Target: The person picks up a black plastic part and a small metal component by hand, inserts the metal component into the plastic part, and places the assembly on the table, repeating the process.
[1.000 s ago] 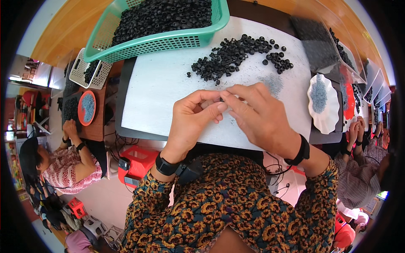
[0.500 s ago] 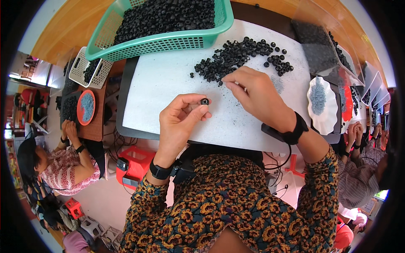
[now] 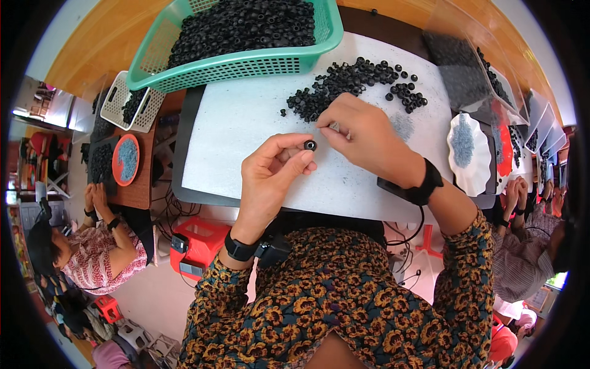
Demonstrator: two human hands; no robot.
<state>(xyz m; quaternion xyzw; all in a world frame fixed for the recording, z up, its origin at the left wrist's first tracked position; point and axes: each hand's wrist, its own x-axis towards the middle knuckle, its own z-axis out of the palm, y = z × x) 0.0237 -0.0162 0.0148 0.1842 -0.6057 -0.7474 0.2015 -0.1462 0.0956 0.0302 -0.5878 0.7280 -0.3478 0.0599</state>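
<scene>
My left hand [image 3: 270, 169] is closed, pinching a small round black bead-like part [image 3: 310, 146] with a pale ring at its hole between thumb and forefinger. Close above and to the right, my right hand [image 3: 365, 135] is also closed, thumb against forefinger. A few small grey bits [image 3: 335, 126] show between its curled fingers; their exact shape is too small to make out. Just beyond the right hand lies a loose pile of the same black parts [image 3: 332, 83]. Beside that hand, a thin patch of tiny blue-grey pieces [image 3: 402, 125] is spread on the white sheet [image 3: 227, 141].
A green basket [image 3: 221, 72] heaped with black parts stands at the far left. To the right, a scalloped white dish [image 3: 479, 169] holds blue-grey pieces near a clear bin [image 3: 455, 74]. A red stool [image 3: 200, 237] stands below the table. Co-workers [image 3: 101, 252] sit on both sides.
My left hand has moved slightly right with the black part. The right hand has drawn back a little from the pile toward it, and grey bits now show in its fingers.
</scene>
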